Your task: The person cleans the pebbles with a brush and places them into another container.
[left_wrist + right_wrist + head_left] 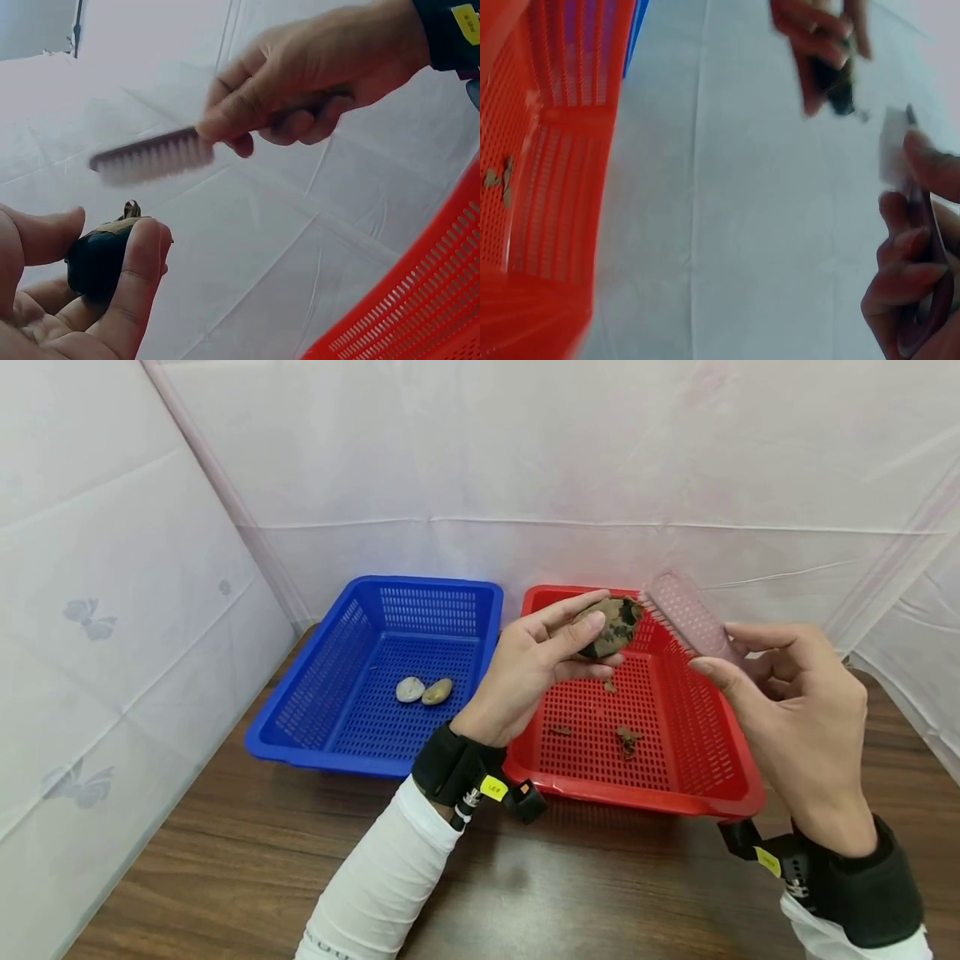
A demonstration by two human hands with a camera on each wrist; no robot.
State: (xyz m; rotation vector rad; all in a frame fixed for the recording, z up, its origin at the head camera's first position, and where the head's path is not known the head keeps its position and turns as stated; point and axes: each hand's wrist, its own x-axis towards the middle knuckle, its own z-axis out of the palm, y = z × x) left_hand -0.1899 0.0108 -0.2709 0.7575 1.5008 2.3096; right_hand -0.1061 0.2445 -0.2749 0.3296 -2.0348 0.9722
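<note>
My left hand (pixel 528 664) holds a dark stone (pixel 613 628) between thumb and fingers over the red basket (pixel 637 803). Patches of dried brown mud cover part of its surface, and in the left wrist view a curled flake stands up on top of the stone (pixel 105 259). In my right hand (pixel 806 718) is a pink brush (pixel 693 618), gripped by its handle. Its pale bristles face the stone, close to its right edge in the head view. The left wrist view shows a gap between the blurred bristles (pixel 154 161) and the stone.
Brown mud crumbs (pixel 627 742) lie on the red basket's floor. Left of it stands a blue basket (pixel 315 753) with a white pebble (pixel 409 689) and a tan pebble (pixel 437 692). Both baskets sit on a wooden table (pixel 247 860), with white sheeting (pixel 465 460) behind and at the sides.
</note>
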